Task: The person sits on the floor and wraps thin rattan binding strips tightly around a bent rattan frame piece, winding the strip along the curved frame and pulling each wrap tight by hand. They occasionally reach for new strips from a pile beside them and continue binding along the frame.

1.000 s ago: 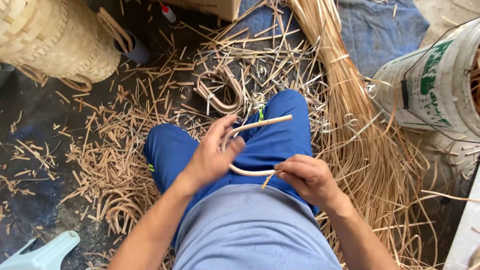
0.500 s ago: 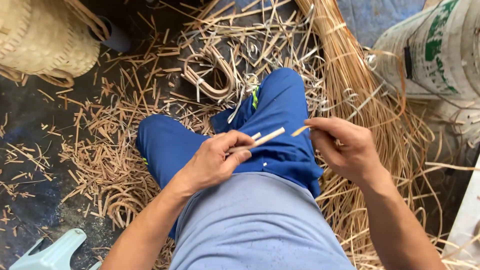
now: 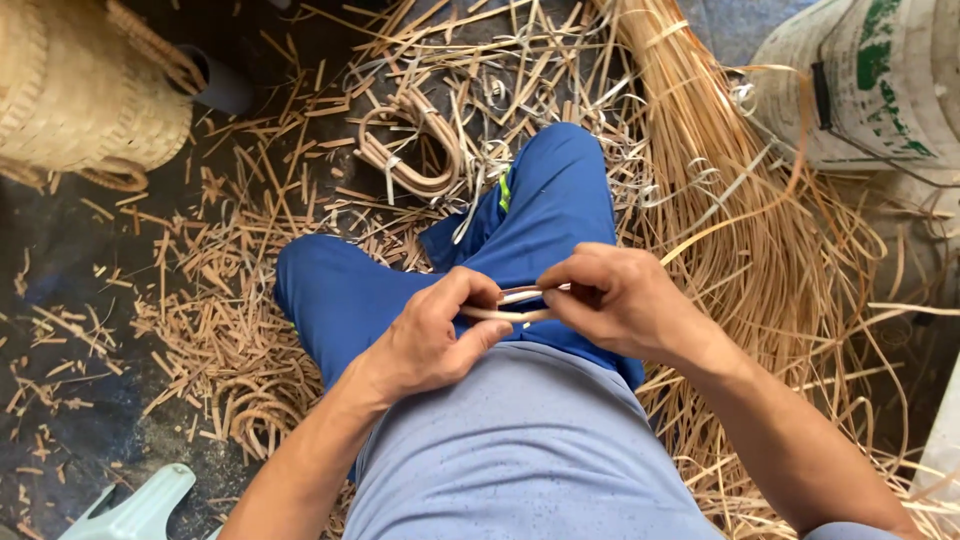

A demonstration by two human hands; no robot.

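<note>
I have a thin pale cane strip (image 3: 515,304) pinched between both hands over my lap, just above the blue trousers (image 3: 420,290). My left hand (image 3: 432,335) closes its grip on the strip's near end, thumb pressed along the top and fingers curled beneath. My right hand (image 3: 625,300) closes on the other end, knuckles up, fingertips folded in toward the left so the two hands almost touch. The strip looks doubled or bent between them; I cannot tell whether it is one piece or two.

What could go wrong, as I judge it: with the hands this close, a hard bend could crack or splinter the cane, and a frayed edge could cut a fingertip. If either pinch loosens, the strip would spring out and be lost among the offcuts (image 3: 190,330) littering the floor.

Both forearms angle in from below, wrists bent inward. The long bundle of cane (image 3: 740,200) lies by my right leg, a coiled hoop (image 3: 410,150) beyond my knees, a woven basket (image 3: 80,90) at the floor's far left corner.
</note>
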